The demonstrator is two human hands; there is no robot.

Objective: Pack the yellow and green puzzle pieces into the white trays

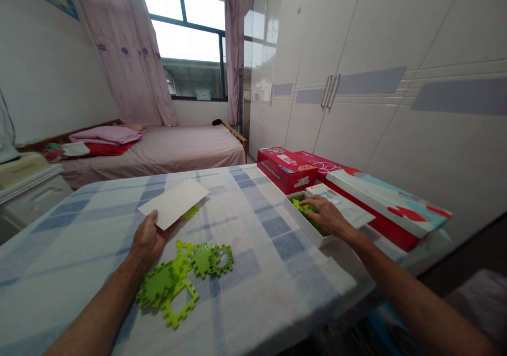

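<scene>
My left hand (149, 240) is closed on the near edge of a blank white card (174, 202), thumb on top and fingers hidden beneath. A bit of a green piece (191, 212) peeks out below the card's right side. Just in front of that hand, a loose pile of flat green toothed foam-like pieces (180, 274) lies on the table, some solid and some with open centres. Over to the right, my right hand (325, 214) reaches into a shallow white box (307, 224), its fingers curled on green toothed pieces (300, 206) inside.
A blue-and-white checked cloth covers the table (253, 298). Behind the white box stand a red box (285, 170) and a long red-and-white box (376, 203), with a printed sheet (344, 205) between. A bed (186, 144) and wardrobe (356, 44) lie beyond.
</scene>
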